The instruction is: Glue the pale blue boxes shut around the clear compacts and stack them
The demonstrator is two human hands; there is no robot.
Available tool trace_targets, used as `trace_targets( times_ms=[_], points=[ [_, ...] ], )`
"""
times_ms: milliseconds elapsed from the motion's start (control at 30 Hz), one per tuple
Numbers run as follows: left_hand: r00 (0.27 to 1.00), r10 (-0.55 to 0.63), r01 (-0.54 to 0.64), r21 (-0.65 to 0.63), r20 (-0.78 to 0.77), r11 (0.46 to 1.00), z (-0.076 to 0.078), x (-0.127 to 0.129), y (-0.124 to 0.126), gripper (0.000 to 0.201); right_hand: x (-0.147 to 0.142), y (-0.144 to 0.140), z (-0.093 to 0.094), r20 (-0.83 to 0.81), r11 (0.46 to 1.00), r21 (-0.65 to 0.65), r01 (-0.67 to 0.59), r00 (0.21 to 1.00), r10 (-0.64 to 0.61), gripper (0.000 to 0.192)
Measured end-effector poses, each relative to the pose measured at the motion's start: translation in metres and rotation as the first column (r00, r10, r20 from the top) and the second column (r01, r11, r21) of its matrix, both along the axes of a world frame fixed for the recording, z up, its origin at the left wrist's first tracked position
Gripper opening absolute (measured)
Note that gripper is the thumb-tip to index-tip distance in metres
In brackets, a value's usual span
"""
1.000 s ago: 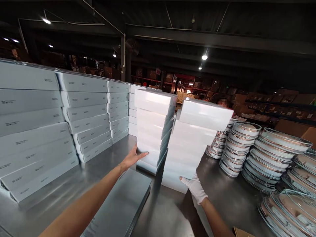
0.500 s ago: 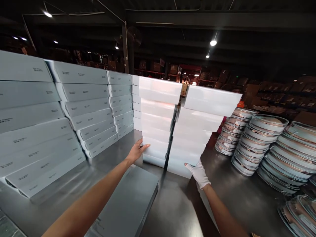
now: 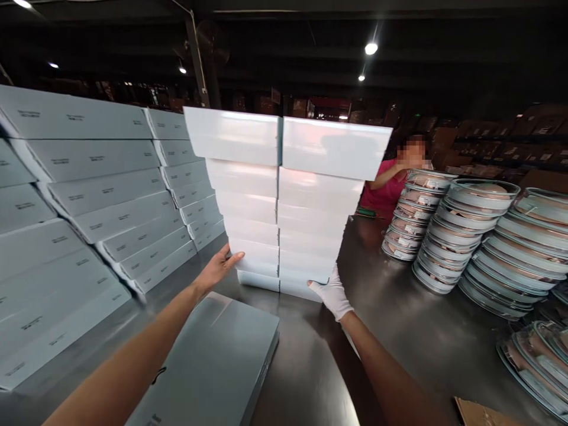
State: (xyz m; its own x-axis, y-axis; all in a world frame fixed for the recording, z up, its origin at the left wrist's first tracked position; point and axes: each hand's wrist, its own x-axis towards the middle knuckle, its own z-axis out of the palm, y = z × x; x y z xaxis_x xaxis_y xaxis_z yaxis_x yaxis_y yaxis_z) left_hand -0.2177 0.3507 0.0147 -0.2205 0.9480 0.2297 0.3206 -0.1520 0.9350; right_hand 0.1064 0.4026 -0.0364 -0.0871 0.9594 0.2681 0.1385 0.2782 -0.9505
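Two stacks of glossy white boxes stand upright side by side on the metal table, the left stack (image 3: 255, 207) touching the right stack (image 3: 317, 213). My bare left hand (image 3: 218, 267) grips the outer side of the left stack low down, thumb on the front face. On the other side my right hand (image 3: 333, 296), in a white glove with the thumb tip bare, presses on the right stack near its bottom. The fingers of both hands are partly hidden behind the boxes. A flat pale box (image 3: 222, 349) lies in front, under my left forearm.
Rows of stacked pale boxes (image 3: 106, 171) with small print line the left. Stacks of round, clear-lidded containers (image 3: 465, 236) stand on the metal table (image 3: 306, 367) at right. A person in a pink top (image 3: 386, 189) is behind them. A cardboard piece (image 3: 481, 411) lies bottom right.
The gap between the two white stacks has closed, and they now stand face to face. The view has shifted, and a person has come into sight behind the round containers.
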Motion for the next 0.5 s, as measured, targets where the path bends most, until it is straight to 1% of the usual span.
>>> trace_targets(
  times_ms=[67,133,233,300,333,400,433,500],
  points=[
    [1.000,-0.006,0.006,-0.009,-0.023,1.000,0.002,-0.008,0.000,0.037,-0.015,-0.004,-0.001,-0.002,1.000,-0.005,0.004,1.000,-0.004,0.068],
    [0.999,0.005,-0.006,-0.020,-0.052,1.000,0.003,-0.013,0.001,0.036,-0.028,-0.005,-0.002,-0.003,1.000,-0.020,-0.004,1.000,0.004,0.073],
    [0.991,0.060,-0.065,-0.047,-0.116,0.997,0.004,-0.018,-0.001,0.037,-0.036,-0.005,-0.001,0.002,0.997,-0.065,-0.038,0.999,0.038,0.069],
    [0.976,0.123,-0.140,-0.089,-0.182,0.986,0.003,-0.024,-0.014,0.041,-0.026,-0.010,0.002,0.025,0.992,-0.118,-0.039,0.999,0.042,0.061],
    [0.962,0.154,-0.184,-0.119,-0.225,0.976,0.003,-0.029,-0.025,0.042,-0.017,-0.014,0.005,0.047,0.987,-0.156,-0.031,0.998,0.039,0.056],
    [0.924,0.200,-0.271,-0.187,-0.327,0.944,0.000,-0.039,-0.060,0.042,0.007,-0.030,0.012,0.111,0.969,-0.245,-0.024,0.992,0.052,0.043],
    [0.901,0.211,-0.306,-0.213,-0.379,0.928,-0.003,-0.043,-0.082,0.042,0.020,-0.041,0.017,0.147,0.956,-0.291,-0.034,0.986,0.080,0.036],
    [0.858,0.232,-0.361,-0.218,-0.459,0.907,-0.008,-0.047,-0.128,0.054,0.041,-0.070,0.028,0.208,0.930,-0.357,-0.091,0.963,0.174,0.028]
  ],
)
